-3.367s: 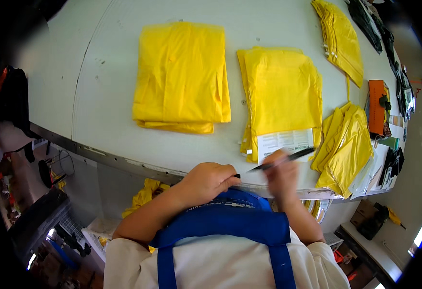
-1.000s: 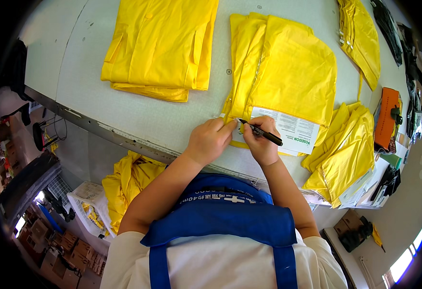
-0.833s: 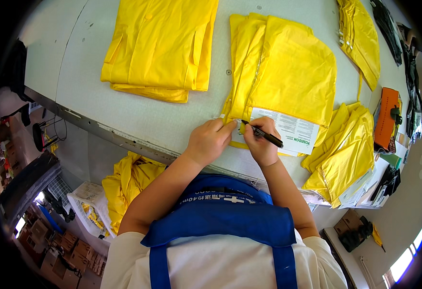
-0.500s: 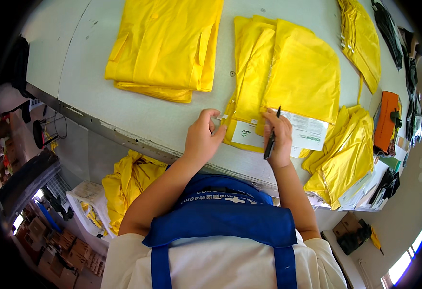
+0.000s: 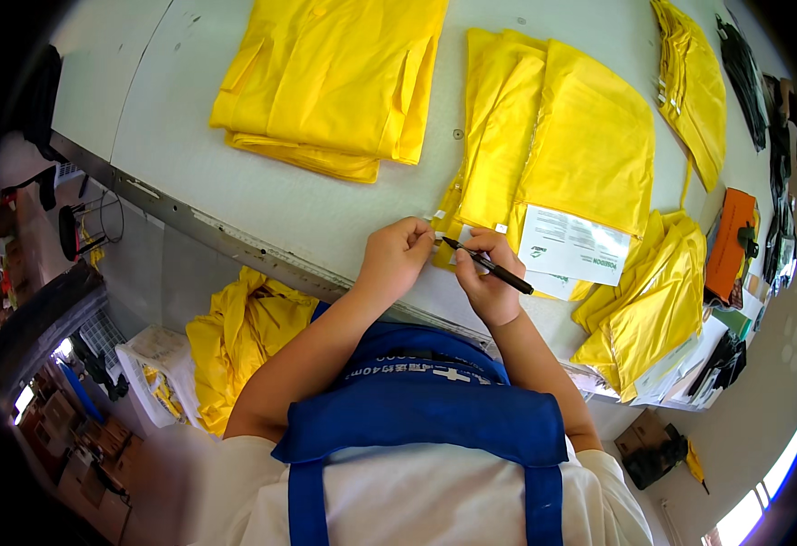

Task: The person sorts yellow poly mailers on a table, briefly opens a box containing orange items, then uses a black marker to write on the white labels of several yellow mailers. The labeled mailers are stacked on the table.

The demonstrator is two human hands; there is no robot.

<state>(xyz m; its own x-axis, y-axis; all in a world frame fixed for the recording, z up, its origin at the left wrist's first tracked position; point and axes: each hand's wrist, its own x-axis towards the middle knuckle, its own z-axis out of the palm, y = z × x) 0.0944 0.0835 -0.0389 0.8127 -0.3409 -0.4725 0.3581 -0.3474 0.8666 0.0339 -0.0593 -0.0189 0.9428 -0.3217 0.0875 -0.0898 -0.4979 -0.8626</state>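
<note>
My right hand (image 5: 494, 287) grips a black marker pen (image 5: 500, 270). The pen slants, its tip beside the fingertips of my left hand (image 5: 397, 259). My left thumb and finger pinch a small white label (image 5: 438, 237) at the near left edge of the yellow garments. These folded yellow garments (image 5: 590, 136) lie fanned in a pile before me, a printed white sheet (image 5: 575, 246) on their near end. Another small white tag (image 5: 501, 228) shows on the pile, near my right fingers.
A folded yellow jacket (image 5: 326, 82) lies on the table (image 5: 262, 196) to the left. More yellow bundles (image 5: 644, 300) lie at right, beside an orange item (image 5: 731, 244) with a black clip. Below the table's left edge, yellow fabric (image 5: 235, 341) spills by a white bin (image 5: 148, 364).
My right hand has moved left and turned the pen so its tip meets my left fingertips. My left hand has closed into a pinch. The view has shifted slightly.
</note>
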